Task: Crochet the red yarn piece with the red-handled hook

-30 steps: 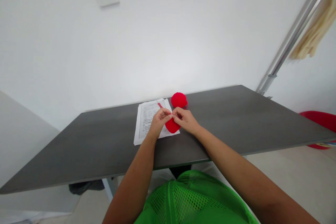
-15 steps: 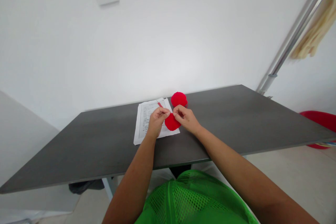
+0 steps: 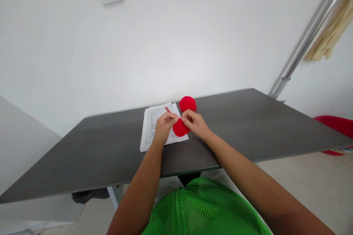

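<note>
- Our grip comes first: our left hand (image 3: pixel 164 126) and right hand (image 3: pixel 195 124) meet above the printed sheet, fingertips almost touching each other, and both pinch the top edge of a small red round piece (image 3: pixel 180 128).
- Both hands are closed on that piece; the left takes its left rim, the right takes its right rim, and the red disc hangs just below and between the fingers.
- We cannot tell whether the piece is felt, knit or paper; it looks flat and soft.
- Close to us, below the arms, a green mesh garment (image 3: pixel 204 207) fills the bottom of the view.
- The dark grey surface (image 3: pixel 96 158) runs wide from left to right, with its near edge just past our forearms.
- On it lies the white printed sheet (image 3: pixel 151 125), partly under our hands; its text is too small to read.
- A thin red strip (image 3: pixel 167 109) lies on the far part of the sheet, just beyond the left fingers.
- A second red round thing (image 3: pixel 188 104) sits beyond the right hand, near the sheet's far right corner.
- Nothing stands between our hands and the held piece.
- Farther off, a white wall (image 3: pixel 165 44) rises behind the surface, carrying two plates high up.
- To the right a metal pole (image 3: pixel 306 40) slants upward with a pale cloth (image 3: pixel 331 29) hanging from it, and a red object (image 3: pixel 338 126) shows by the floor.
</note>
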Demonstrator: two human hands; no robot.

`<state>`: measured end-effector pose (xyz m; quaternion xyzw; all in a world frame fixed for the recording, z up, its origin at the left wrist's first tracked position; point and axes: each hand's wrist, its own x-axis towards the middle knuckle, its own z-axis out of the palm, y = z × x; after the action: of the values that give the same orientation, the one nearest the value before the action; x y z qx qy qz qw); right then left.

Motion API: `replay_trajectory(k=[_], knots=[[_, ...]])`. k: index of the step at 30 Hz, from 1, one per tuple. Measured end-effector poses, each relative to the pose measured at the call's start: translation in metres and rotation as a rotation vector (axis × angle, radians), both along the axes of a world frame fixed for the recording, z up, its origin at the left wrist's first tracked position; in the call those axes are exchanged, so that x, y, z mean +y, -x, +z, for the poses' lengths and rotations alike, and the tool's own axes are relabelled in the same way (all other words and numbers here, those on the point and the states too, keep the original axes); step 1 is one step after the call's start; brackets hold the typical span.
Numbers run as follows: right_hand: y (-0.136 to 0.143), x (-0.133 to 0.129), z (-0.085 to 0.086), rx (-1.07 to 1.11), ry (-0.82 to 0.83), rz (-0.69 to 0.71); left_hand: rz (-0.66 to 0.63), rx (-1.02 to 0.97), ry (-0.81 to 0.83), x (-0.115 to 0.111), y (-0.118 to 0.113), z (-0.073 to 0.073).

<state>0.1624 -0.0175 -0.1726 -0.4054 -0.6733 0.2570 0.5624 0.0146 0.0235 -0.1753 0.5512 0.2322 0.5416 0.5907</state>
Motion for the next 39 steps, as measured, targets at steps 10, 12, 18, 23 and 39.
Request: replay_trajectory(k=[10,12,18,23,39], knots=[[0.0021,0.0006,-0.0005,0.005,-0.002,-0.031,-0.005,-0.002,-0.046,0.0034,-0.0005,-0.0041],[0.0027,0.0007,0.0000,-0.002,-0.017,-0.049,-0.001,-0.012,-0.041,0.0039,-0.0010,-0.0046],[0.0036,0.0007,0.0007,-0.008,-0.042,-0.072,-0.004,-0.027,-0.024,0.0028,-0.0018,-0.0042],[0.0036,0.0002,0.0009,-0.021,-0.075,-0.079,-0.020,-0.030,-0.010,0.0018,-0.0011,-0.0035],[0.0010,0.0007,-0.0023,-0.128,-0.267,-0.133,-0.032,-0.037,-0.075,-0.0009,0.0003,0.0007]])
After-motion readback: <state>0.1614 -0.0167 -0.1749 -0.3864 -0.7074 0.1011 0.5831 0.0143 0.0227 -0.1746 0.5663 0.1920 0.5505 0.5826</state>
